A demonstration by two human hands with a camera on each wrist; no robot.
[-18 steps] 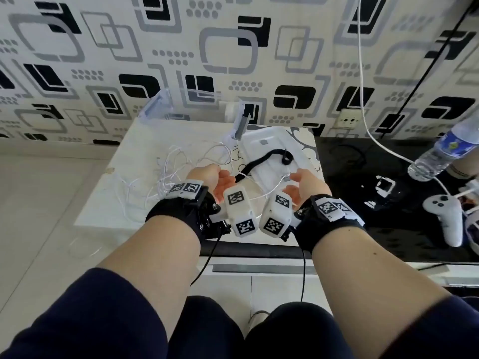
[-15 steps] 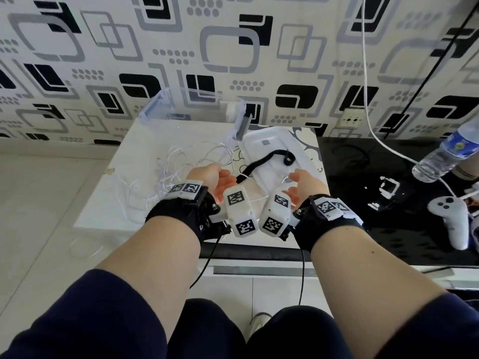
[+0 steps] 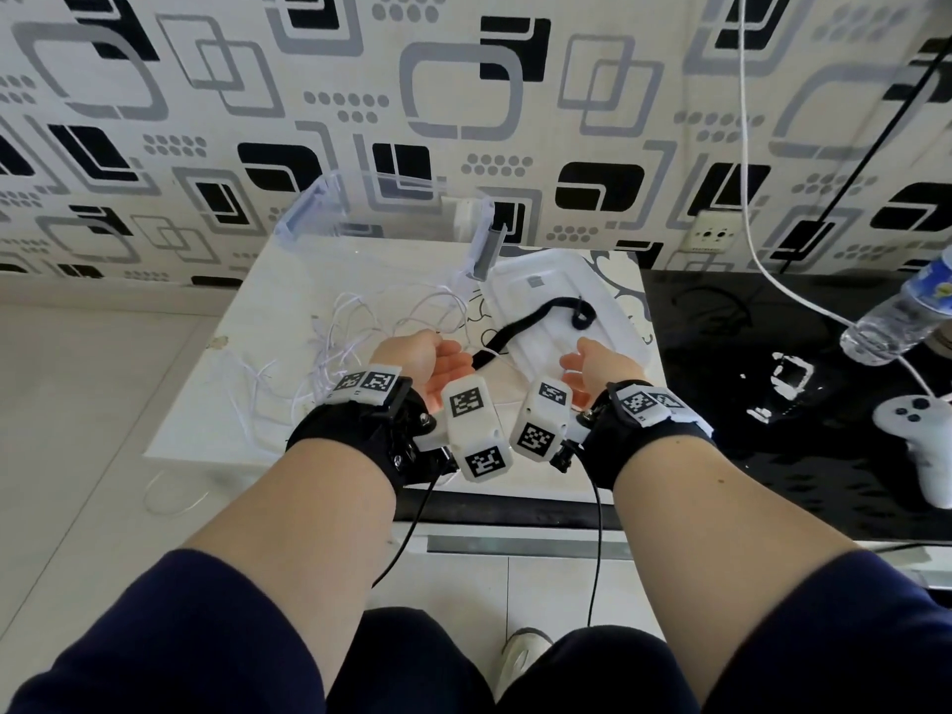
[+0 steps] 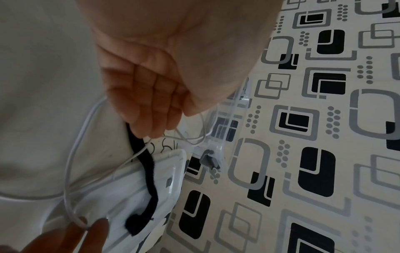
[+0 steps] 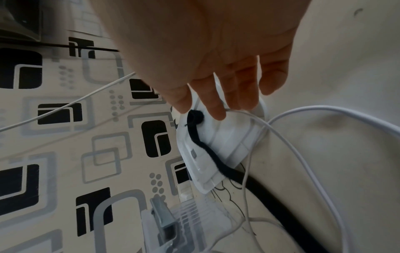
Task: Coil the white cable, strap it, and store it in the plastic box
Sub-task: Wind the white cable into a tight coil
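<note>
The cable (image 3: 360, 322) looks smooth and rubbery, the strap (image 3: 536, 319) fuzzy cloth, the box (image 3: 314, 208) clear glossy plastic.

Left hand (image 3: 430, 360) and right hand (image 3: 597, 363), fingers curled, palms facing.

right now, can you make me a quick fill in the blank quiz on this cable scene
1. The strap lying across the white lid is coloured ____.
2. The white cable lies in loose loops on the ____ top.
3. The left hand pinches the white ____.
4. At the black surface's right edge, a white game controller lies near a plastic ____.

Missing words: black; table; cable; bottle
</note>
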